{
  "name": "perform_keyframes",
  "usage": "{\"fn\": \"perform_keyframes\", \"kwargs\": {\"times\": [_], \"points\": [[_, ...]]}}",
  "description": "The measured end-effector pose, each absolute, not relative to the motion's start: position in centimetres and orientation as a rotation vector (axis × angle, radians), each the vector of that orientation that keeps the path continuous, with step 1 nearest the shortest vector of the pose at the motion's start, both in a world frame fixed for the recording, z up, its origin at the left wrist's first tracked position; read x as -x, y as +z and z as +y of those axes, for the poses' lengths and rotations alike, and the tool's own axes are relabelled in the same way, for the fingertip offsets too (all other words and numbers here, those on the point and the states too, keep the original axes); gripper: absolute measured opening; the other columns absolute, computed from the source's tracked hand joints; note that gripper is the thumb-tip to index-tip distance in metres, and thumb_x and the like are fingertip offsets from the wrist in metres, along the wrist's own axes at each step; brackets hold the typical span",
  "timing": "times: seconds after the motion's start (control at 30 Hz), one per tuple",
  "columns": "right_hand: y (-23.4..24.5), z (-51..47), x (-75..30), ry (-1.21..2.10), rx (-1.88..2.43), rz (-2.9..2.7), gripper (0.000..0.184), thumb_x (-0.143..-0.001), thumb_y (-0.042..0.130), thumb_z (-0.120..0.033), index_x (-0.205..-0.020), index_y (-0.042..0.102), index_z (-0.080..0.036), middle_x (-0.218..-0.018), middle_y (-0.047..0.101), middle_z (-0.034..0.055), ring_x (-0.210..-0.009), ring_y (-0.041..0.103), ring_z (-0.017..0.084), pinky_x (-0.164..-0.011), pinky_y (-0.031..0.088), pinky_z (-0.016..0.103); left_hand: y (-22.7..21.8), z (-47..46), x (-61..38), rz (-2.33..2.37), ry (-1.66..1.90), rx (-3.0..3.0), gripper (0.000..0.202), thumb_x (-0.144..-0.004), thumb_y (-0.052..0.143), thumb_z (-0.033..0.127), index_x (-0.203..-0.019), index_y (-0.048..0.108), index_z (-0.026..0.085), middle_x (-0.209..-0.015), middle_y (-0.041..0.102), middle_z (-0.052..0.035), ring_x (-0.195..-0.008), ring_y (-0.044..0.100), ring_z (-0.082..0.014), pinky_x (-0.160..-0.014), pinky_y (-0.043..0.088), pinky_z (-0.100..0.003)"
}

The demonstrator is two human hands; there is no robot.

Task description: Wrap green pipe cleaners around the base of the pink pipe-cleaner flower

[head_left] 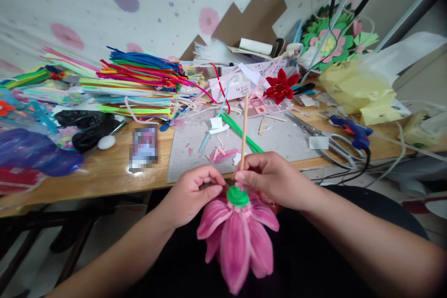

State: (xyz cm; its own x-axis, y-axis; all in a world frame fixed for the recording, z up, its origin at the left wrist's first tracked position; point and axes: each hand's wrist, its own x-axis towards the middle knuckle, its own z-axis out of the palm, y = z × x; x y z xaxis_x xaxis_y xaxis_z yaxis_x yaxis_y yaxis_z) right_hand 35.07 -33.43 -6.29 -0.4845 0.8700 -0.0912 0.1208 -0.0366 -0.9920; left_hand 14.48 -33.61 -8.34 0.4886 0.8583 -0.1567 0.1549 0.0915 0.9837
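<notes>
A pink flower with a green coiled base (pixel 238 196) hangs upside down over my lap, its long pink petals (pixel 234 251) pointing down. A thin wooden stick (pixel 244 135) rises from the base as the stem. My right hand (pixel 267 177) is closed round the lower part of this stick, just above the green coil. Close by on the left, my left hand (pixel 200 191) has its thumb and fingers pinched together beside the coil. Whatever lies between those fingertips is too small to make out.
Bundles of coloured pipe cleaners (pixel 139 74) lie at the back left. Green pipe cleaners (pixel 240 132) and scraps cover a grey cutting mat (pixel 188 149). Scissors (pixel 331 146), a blue glue gun (pixel 352 130) and a red flower (pixel 280 86) lie to the right.
</notes>
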Motion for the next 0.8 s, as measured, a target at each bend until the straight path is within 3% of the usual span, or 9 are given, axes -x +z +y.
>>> {"fn": "perform_keyframes", "kwargs": {"times": [0.17,0.4,0.53,0.67,0.8], "points": [[-6.2,-32.6,-35.9,1.762,0.877,-1.352,0.026,-0.078,0.068,-0.037,-0.071,0.061,-0.013,-0.063,0.058,-0.0013,-0.055,0.050,0.007,-0.055,0.041,0.020,-6.5,-31.9,-14.5,0.854,0.646,-1.513,0.012,-0.078,0.065,0.025,-0.078,0.059,0.014,-0.076,0.062,-0.0022,-0.071,0.058,-0.0130,-0.066,0.044,-0.025],[-6.1,-32.4,-36.1,1.767,0.703,-1.326,0.016,-0.079,0.069,-0.027,-0.074,0.067,-0.012,-0.067,0.063,0.0007,-0.061,0.055,0.007,-0.059,0.043,0.019,-6.5,-31.1,-15.7,0.666,0.564,-1.269,0.028,-0.067,0.075,0.032,-0.080,0.058,0.014,-0.078,0.058,-0.0001,-0.072,0.054,-0.0119,-0.066,0.040,-0.024],[-6.0,-32.2,-36.1,1.692,0.635,-1.448,0.016,-0.081,0.067,-0.026,-0.074,0.067,-0.011,-0.069,0.062,0.0019,-0.064,0.055,0.009,-0.061,0.044,0.022,-7.3,-30.8,-15.8,0.596,0.485,-1.219,0.031,-0.072,0.070,0.041,-0.083,0.064,0.013,-0.081,0.061,-0.0028,-0.076,0.056,-0.0137,-0.072,0.041,-0.026],[-5.9,-32.1,-36.2,1.682,0.560,-1.524,0.018,-0.082,0.065,-0.028,-0.076,0.067,-0.011,-0.069,0.060,0.0021,-0.062,0.053,0.010,-0.058,0.043,0.023,-7.9,-30.7,-15.9,0.578,0.444,-1.190,0.032,-0.066,0.076,0.040,-0.076,0.064,0.012,-0.078,0.062,-0.0040,-0.073,0.057,-0.0157,-0.075,0.043,-0.031],[-6.0,-32.0,-36.0,1.732,0.473,-1.522,0.016,-0.083,0.064,-0.027,-0.079,0.067,-0.011,-0.069,0.059,0.0011,-0.059,0.053,0.008,-0.058,0.044,0.023,-8.1,-30.8,-16.3,0.550,0.485,-1.177,0.036,-0.061,0.079,0.037,-0.081,0.061,0.014,-0.079,0.061,-0.0027,-0.075,0.058,-0.0157,-0.069,0.044,-0.027]]}}
